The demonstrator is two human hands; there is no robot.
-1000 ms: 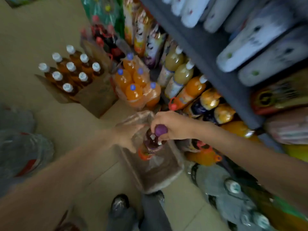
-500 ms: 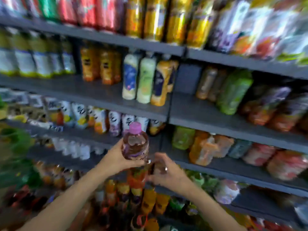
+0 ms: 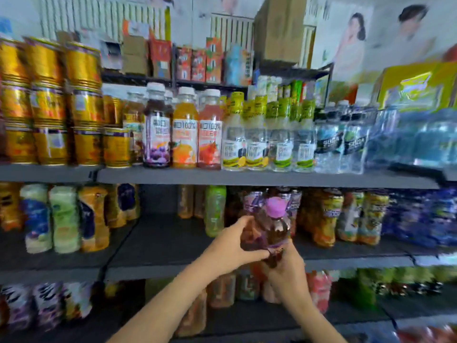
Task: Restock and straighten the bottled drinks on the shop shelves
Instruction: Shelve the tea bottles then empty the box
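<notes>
Bottle (image 3: 270, 229) with a purple cap sits upright between our hands, in front of the middle shelf (image 3: 173, 246). Our left hand (image 3: 232, 248) wraps its side, while our right hand (image 3: 288, 271) curls around its base from below.

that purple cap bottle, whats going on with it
A person is stocking drinks. The left hand grips the purple-capped bottle around its side while the right hand holds its base, upright in front of the middle shelf. It is not on the shelf yet; similar purple-labelled bottles stand just behind it.
</notes>
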